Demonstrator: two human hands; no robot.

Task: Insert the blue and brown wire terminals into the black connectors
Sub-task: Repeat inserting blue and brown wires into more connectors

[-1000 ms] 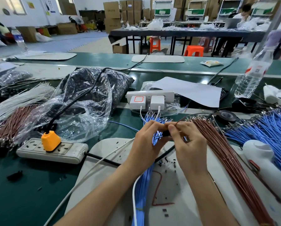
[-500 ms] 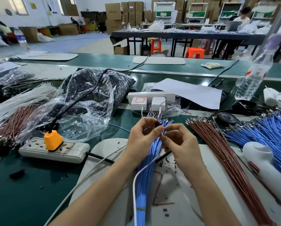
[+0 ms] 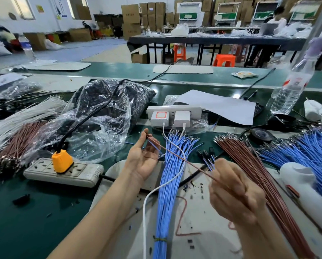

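I make out a clear plastic bag [image 3: 92, 128] toward the table's far left edge, packed with small black parts that blur together behind the film. A water bottle [image 3: 287, 98] near the far right edge holds clear water in its lower part. The left hand [image 3: 143, 157], palm up, pinches a black connector [image 3: 147, 136] at its fingertips. A brown wire [image 3: 199, 168] runs from it over the blue wire bundle [image 3: 165, 193] to the right hand [image 3: 235, 193], whose curled fingers grip its other end along with several blue-wired connectors [image 3: 206, 152]; I cannot count them. The brown wire bundle [image 3: 250, 165] is cut off at the near right corner
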